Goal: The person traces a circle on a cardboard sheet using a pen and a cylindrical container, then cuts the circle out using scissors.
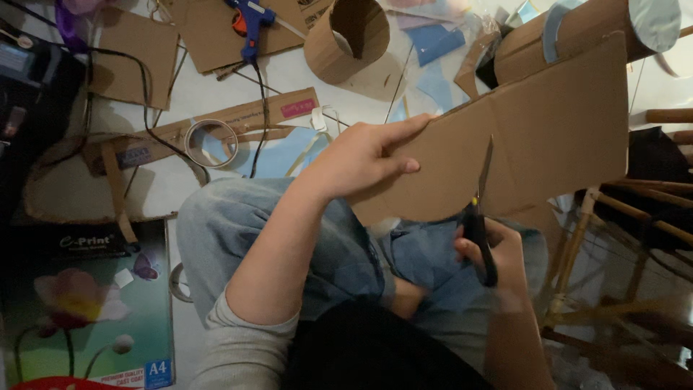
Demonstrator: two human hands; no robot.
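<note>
Cluttered all around. Behind the work, on the pale floor [216,87]: a blue glue gun [250,22] lying on a flat cardboard sheet [216,36], its black cord [261,108] trailing down toward the knees; a cardboard ring [346,36] standing on edge just right of it; a roll of tape [211,143] resting on a long cardboard strip [238,115]; scraps of blue paper [433,43] beyond the ring. At lower left, a pack of printer paper [86,303] with a flower picture on its cover, lying flat. At far left, a dark device [29,65], too shadowed to identify. On the right, wooden chair legs [635,209], dim and partly hidden.

In the foreground, held up over a lap in blue jeans [238,231]: a large cardboard piece [548,137], blocking much of the floor behind it. Left hand [364,155] gripping its left edge, thumb on the near face, fingers laid flat along the top. Right hand [498,263] below the sheet, fingers closed through the black handles of a pair of scissors [480,217], blade pointing upward and crossing the cardboard's lower edge near the middle. Upper right, a second cardboard shape [570,36] with pale blue patches, touching or overlapping the held piece; cannot tell which.

Dim room, light falling mostly on the floor at the top.
</note>
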